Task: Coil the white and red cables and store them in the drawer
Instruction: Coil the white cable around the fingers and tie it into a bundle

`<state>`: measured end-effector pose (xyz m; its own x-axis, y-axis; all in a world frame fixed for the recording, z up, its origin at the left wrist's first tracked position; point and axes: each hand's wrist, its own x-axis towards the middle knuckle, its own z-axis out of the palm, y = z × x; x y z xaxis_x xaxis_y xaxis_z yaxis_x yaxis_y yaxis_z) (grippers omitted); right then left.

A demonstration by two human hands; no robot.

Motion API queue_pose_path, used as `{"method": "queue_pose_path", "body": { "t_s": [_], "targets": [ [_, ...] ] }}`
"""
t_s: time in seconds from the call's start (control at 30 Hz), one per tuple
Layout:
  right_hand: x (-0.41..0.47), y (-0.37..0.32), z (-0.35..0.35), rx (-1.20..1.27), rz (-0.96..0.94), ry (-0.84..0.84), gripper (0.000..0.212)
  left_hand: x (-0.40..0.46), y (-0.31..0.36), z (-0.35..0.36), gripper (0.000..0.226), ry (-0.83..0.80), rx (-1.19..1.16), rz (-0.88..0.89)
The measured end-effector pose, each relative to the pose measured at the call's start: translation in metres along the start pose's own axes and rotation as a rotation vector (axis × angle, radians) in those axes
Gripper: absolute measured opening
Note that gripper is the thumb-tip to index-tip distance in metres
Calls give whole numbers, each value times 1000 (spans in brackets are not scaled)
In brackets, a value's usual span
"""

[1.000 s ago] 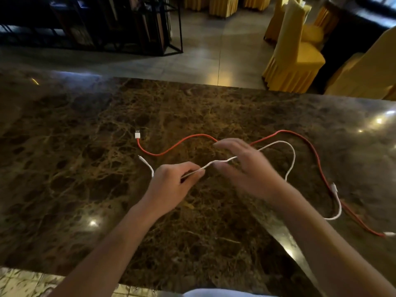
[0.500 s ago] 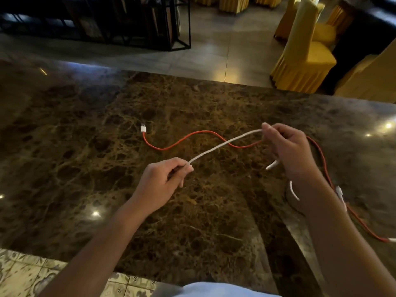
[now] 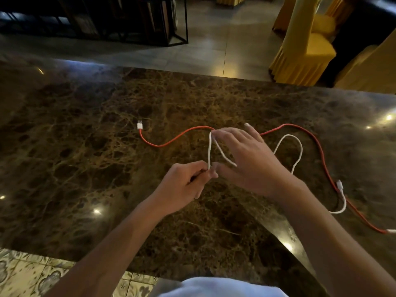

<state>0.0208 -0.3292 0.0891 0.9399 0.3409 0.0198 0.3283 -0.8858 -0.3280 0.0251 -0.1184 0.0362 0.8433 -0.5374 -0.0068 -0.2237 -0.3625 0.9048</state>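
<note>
My left hand [image 3: 184,185] pinches the white cable [image 3: 299,151] near one end, just above the marble counter. From that pinch the cable rises in a narrow loop to the fingertips of my right hand [image 3: 248,161], which holds the fold at its top with fingers spread. The remaining white cable arcs right of my right wrist and ends in a plug at the right. A red cable [image 3: 171,142] snakes flat across the counter behind both hands, from its white USB plug at the left to the right edge of view. No drawer is in view.
The dark marble counter [image 3: 85,157] spreads wide on all sides of the cables. Beyond its far edge are a tiled floor, yellow-covered chairs [image 3: 304,46] at the right and a black metal shelf frame [image 3: 128,20] at the left. Patterned floor tiles show below the near edge.
My right hand, which had drawn the white cable out to the right, has come back toward my left hand, folding the cable into a first loop. The red cable lies unchanged.
</note>
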Motion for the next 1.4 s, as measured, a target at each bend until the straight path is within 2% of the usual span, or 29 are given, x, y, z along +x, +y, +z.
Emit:
{"method": "queue_pose_path", "body": {
  "t_s": [0.07,0.17,0.27,0.33,0.47,0.53,0.6,0.77,0.87,1.0,1.1,1.2,1.27,1.33,1.4],
  "targets": [
    [-2,2,0,4,6,91,80,-2,2,-1,19,-5,-15,-18],
    [-3,0,-12,16,-77,225,70,-2,2,-4,21,5,16,-70],
    [0,-7,-10,84,-290,114,44,-2,4,-7,22,-58,-36,-92],
    [2,-7,-3,102,-330,26,29,-4,7,-10,25,-105,-140,-95],
    [9,1,-4,186,-231,27,35,-8,4,-20,15,-166,-174,-127],
    [10,5,-10,344,-194,-16,29,-11,0,-21,19,-218,-39,-151],
    [9,2,-20,495,-173,-111,23,-14,-1,-19,22,-267,125,-91],
    [19,-12,-34,700,-276,-283,19,-6,20,1,43,-383,429,69],
    [35,-6,-30,869,-276,-326,14,-10,47,5,57,-426,388,201],
    [43,8,-11,1046,-195,-347,44,-21,81,0,68,-498,290,328],
    [38,3,6,1147,-182,-453,54,-24,94,-6,73,-414,150,359],
    [32,-7,26,1226,-111,-476,48,-21,97,-13,74,-317,53,352],
    [29,-12,36,1109,-1,-432,35,-19,95,-17,74,-282,0,332],
    [21,-13,44,1000,111,-394,36,-18,92,-21,75,-251,-88,298],
    [12,-12,54,1106,115,-382,34,-17,88,-23,76,-217,-186,265]
  ]
}}
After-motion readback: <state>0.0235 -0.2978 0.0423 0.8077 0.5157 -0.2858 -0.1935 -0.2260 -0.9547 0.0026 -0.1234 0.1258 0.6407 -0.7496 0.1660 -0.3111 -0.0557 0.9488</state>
